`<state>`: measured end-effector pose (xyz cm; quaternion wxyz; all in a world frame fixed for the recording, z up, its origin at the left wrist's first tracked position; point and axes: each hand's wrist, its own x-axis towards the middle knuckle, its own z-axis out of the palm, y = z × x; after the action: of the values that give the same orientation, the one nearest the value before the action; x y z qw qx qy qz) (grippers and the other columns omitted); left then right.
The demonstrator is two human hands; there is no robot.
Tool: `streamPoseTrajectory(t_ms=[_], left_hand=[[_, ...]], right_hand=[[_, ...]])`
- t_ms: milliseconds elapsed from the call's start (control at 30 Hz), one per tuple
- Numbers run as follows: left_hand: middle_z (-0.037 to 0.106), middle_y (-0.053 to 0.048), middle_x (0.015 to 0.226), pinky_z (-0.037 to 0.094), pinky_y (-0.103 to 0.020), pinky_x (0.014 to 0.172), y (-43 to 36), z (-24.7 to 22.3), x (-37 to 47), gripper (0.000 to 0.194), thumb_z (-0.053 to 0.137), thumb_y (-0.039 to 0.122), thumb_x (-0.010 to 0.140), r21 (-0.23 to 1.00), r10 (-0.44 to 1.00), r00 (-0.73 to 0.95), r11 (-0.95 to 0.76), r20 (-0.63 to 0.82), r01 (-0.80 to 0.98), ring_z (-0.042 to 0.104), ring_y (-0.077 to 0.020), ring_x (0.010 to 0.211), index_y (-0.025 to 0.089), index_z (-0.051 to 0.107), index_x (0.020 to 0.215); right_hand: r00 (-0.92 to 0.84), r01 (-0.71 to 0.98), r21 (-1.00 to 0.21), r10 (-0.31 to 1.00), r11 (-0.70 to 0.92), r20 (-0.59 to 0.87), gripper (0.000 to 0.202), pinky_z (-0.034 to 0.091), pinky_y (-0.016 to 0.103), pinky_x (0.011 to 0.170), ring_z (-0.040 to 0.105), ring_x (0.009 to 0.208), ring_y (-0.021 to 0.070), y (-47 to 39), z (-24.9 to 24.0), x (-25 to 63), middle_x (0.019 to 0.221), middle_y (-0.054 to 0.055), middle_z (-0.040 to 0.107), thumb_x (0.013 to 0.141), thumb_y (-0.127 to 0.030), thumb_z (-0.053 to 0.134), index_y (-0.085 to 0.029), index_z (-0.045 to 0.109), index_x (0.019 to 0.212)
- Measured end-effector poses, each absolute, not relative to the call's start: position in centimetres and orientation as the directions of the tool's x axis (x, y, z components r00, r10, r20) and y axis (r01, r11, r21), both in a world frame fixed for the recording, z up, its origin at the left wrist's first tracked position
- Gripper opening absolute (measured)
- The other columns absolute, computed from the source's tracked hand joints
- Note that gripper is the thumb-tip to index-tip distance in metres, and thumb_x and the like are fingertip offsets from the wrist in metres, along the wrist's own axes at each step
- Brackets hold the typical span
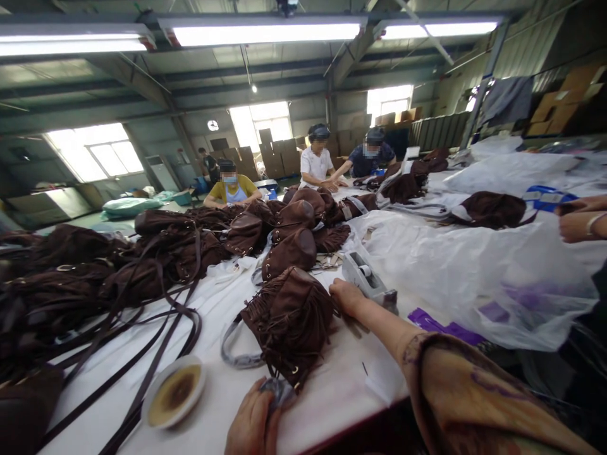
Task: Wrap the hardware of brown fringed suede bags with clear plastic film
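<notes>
A brown fringed bag (296, 316) lies on the white-covered table in front of me, its wrapped grey strap (232, 347) looping out to the left. My left hand (251, 420) is closed at the table's near edge on a crumpled grey plastic wrap (279, 392), just below the bag's eyeleted end. Against the bag's right side, my right hand (347, 298) has its fingers curled in, close to the grey tape dispenser (365, 278); what its fingertips hold, if anything, is hidden.
Brown bags (289, 253) are heaped across the table, with long dark straps (156, 341) at left. A bowl (174, 392) of brownish liquid sits near them. Clear plastic bags (465, 272) and a purple packet (443, 325) lie right. Another person's hands (585, 221) reach in; people work beyond.
</notes>
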<state>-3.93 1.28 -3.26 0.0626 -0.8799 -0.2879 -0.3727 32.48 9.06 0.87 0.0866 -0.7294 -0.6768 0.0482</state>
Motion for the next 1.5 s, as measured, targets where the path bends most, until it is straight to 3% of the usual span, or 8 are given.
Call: streamPoseTrajectory(t_ms=[367,533,733,867,967,1167,1333,1500], left_hand=[[0.072,-0.013,0.104,0.06,-0.034,0.087,1.2,-3.5,-4.1,0.02,0.048,0.03,0.097,0.099,0.459,0.567,-0.828,0.684,0.552,0.069,-0.0253,0.103,0.017,0.059,0.108],[0.071,-0.013,0.104,0.06,-0.036,0.088,0.9,-3.5,-3.9,0.018,0.049,0.027,0.096,0.131,0.488,0.557,-0.819,0.672,0.558,0.069,-0.0251,0.102,0.018,0.058,0.109],[0.07,-0.014,0.106,0.06,-0.04,0.089,0.2,-3.2,-3.6,0.018,0.05,0.026,0.095,0.165,0.542,0.54,-0.787,0.644,0.594,0.068,-0.026,0.104,0.017,0.059,0.108],[0.07,-0.014,0.104,0.06,-0.039,0.088,-0.1,-2.7,-3.4,0.016,0.049,0.024,0.095,0.16,0.536,0.539,-0.79,0.649,0.592,0.068,-0.0257,0.102,0.017,0.058,0.107],[0.069,-0.014,0.103,0.06,-0.039,0.088,-0.2,-2.5,-3.4,0.015,0.048,0.022,0.095,0.183,0.543,0.532,-0.791,0.65,0.584,0.068,-0.0254,0.101,0.017,0.058,0.105],[0.069,-0.013,0.101,0.06,-0.04,0.086,-0.4,-2.2,-3.4,0.014,0.049,0.021,0.094,0.2,0.549,0.538,-0.795,0.64,0.573,0.068,-0.0251,0.098,0.017,0.058,0.103],[0.068,-0.014,0.102,0.06,-0.039,0.084,-0.3,-2.3,-3.4,0.014,0.047,0.022,0.095,0.202,0.548,0.536,-0.795,0.642,0.572,0.068,-0.0246,0.097,0.017,0.057,0.103],[0.068,-0.013,0.103,0.06,-0.039,0.085,-0.3,-2.7,-3.5,0.016,0.047,0.027,0.096,0.212,0.55,0.517,-0.791,0.656,0.574,0.068,-0.0246,0.098,0.018,0.059,0.103]], right_hand=[[0.307,0.945,-0.228,0.883,-0.236,0.355,0.029,0.044,0.034,0.09,0.058,0.101,0.0258,7.2,7.9,33.9,0.106,0.019,0.064,0.096,-0.014,0.031,-0.009,0.057,0.107],[0.337,0.915,-0.374,0.794,-0.151,0.505,0.031,0.046,0.031,0.091,0.061,0.1,0.0235,-1.6,4.7,32.3,0.107,0.014,0.066,0.095,-0.019,0.037,-0.013,0.054,0.12],[0.227,0.956,-0.23,0.954,-0.181,0.195,0.033,0.048,0.033,0.082,0.065,0.094,0.0252,-6.8,0.0,29.4,0.104,0.011,0.068,0.088,-0.015,0.043,-0.019,0.063,0.114],[0.259,0.958,-0.143,0.963,-0.247,0.073,0.022,0.047,0.033,0.077,0.067,0.089,0.0252,-4.7,0.3,28.8,0.095,0.011,0.069,0.087,-0.016,0.046,-0.017,0.066,0.096],[0.319,0.939,-0.136,0.948,-0.316,0.004,0.021,0.047,0.033,0.075,0.068,0.09,0.026,-2.4,0.7,28.4,0.098,0.014,0.071,0.089,-0.022,0.048,-0.015,0.067,0.097],[0.371,0.91,-0.171,0.926,-0.377,-0.066,0.024,0.047,0.033,0.075,0.069,0.093,0.0254,-0.2,0.7,28.4,0.099,0.015,0.073,0.092,-0.024,0.048,-0.016,0.07,0.098],[0.405,0.891,-0.196,0.912,-0.409,-0.062,0.033,0.048,0.033,0.078,0.068,0.099,0.0276,0.0,0.6,28.5,0.108,0.016,0.071,0.087,-0.043,0.058,-0.015,0.07,0.101],[0.454,0.854,-0.238,0.886,-0.463,-0.094,0.025,0.048,0.032,0.072,0.069,0.096,0.028,0.4,0.4,28.1,0.103,0.015,0.073,0.084,-0.036,0.062,-0.016,0.072,0.095]])
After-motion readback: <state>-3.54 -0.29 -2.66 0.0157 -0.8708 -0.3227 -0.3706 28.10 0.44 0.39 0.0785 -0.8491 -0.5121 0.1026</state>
